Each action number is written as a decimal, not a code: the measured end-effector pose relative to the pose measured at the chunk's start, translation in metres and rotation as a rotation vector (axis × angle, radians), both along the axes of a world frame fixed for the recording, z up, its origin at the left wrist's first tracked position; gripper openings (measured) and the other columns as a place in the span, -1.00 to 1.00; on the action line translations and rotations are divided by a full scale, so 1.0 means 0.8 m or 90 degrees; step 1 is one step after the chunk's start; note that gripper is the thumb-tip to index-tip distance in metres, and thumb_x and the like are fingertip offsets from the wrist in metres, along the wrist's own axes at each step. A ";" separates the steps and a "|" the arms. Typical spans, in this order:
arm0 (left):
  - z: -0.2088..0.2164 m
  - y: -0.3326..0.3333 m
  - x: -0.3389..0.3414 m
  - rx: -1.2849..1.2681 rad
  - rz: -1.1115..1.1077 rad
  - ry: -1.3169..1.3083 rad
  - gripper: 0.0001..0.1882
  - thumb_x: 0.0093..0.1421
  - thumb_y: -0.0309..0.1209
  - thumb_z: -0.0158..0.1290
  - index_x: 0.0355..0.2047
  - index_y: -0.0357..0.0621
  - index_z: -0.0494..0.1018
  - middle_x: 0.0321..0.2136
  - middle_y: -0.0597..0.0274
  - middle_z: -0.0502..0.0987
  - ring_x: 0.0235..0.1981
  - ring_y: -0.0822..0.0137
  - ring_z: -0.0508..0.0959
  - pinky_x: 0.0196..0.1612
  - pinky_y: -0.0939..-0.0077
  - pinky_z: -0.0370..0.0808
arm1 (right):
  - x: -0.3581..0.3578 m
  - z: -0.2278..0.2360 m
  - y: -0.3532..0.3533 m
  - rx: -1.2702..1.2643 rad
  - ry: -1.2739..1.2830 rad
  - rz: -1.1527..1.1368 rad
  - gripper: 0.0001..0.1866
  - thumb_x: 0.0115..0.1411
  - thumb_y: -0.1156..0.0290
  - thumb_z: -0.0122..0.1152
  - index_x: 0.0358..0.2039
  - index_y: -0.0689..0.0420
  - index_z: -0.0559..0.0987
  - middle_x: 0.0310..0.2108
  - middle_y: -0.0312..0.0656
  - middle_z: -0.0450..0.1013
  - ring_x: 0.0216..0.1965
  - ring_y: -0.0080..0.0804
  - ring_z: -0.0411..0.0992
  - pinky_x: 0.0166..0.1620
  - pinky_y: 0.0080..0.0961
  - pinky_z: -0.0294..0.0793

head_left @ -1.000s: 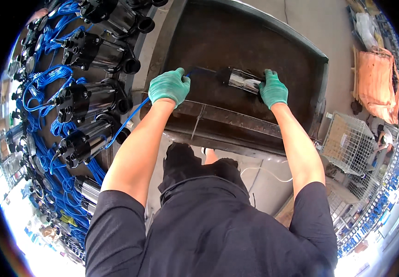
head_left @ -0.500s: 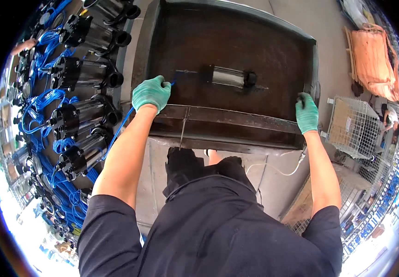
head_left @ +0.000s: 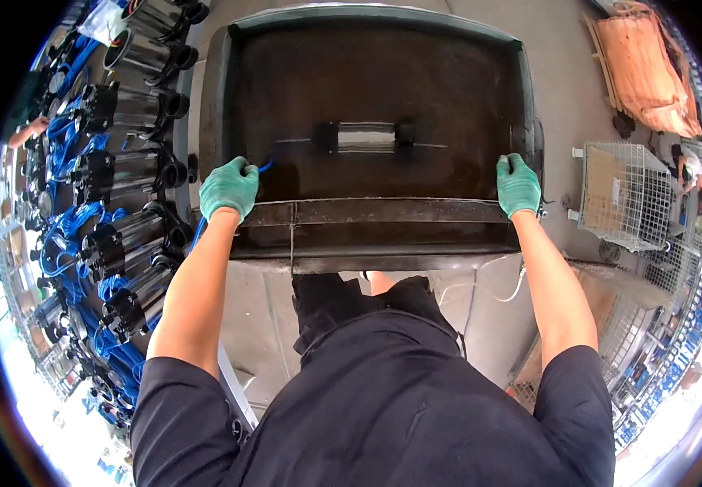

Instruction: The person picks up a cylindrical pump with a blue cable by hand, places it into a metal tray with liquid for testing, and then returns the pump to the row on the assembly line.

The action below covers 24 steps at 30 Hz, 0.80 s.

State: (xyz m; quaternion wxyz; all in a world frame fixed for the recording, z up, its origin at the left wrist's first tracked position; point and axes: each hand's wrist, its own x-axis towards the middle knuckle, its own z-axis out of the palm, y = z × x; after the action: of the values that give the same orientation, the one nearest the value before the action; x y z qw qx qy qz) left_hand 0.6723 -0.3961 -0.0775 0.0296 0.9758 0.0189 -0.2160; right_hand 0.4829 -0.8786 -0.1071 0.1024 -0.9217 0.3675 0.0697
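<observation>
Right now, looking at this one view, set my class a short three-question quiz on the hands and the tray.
1. True or false: the left hand grips the near left corner of the dark metal tray.
2. What lies in the middle of the tray? A) a metal cylinder part B) a wire basket C) an orange sack
3. Fill in: the right hand wears a ____ glove.

Key: 1 true; 2 A; 3 green.
</observation>
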 end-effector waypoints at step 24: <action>0.000 0.000 0.000 0.006 0.005 -0.003 -0.69 0.30 -0.06 0.04 -0.13 0.13 0.64 -0.19 0.01 0.68 -0.10 -0.15 0.64 -0.01 0.04 0.57 | 0.002 0.000 -0.003 0.028 0.042 0.002 -0.58 0.43 -0.03 -0.07 -0.08 0.00 0.60 -0.16 0.16 0.59 -0.08 0.29 0.52 -0.02 0.11 0.51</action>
State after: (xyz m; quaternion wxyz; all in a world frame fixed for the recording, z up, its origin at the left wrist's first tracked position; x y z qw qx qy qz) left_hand 0.6725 -0.3964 -0.0776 0.0260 0.9763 0.0241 -0.2137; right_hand 0.4846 -0.8809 -0.1075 0.1102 -0.9170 0.3676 0.1086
